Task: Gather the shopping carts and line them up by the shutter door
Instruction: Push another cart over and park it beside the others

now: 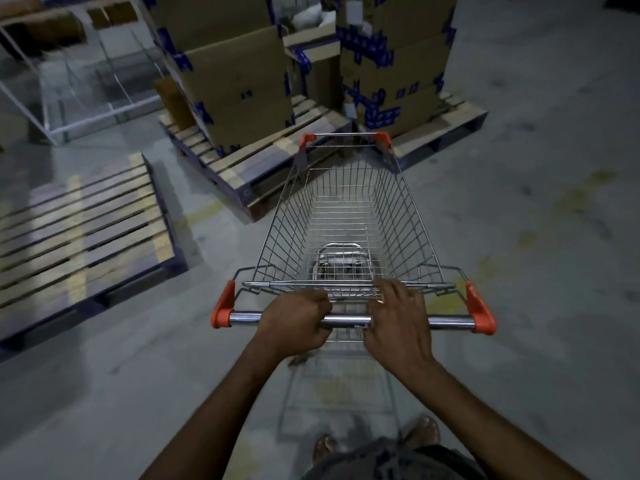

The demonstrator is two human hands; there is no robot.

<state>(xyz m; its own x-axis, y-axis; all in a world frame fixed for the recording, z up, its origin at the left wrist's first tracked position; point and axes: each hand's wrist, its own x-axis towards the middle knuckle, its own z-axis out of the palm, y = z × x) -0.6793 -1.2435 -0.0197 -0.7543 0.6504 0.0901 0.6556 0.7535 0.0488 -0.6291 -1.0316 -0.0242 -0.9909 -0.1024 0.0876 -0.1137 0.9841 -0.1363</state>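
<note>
Empty wire shopping cart [348,220], orange-cornered, stands upright on the floor [519,202].

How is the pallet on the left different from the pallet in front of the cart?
The left pallet is bare; the front pallet carries cardboard boxes. The left pallet lies off to one side of the cart; the front pallet sits at its nose. Both are slatted wood with dark blue edges.

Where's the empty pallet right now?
Head view: the empty pallet lies on the floor left of the shopping cart, nearer than the pallet of cardboard boxes.
</note>
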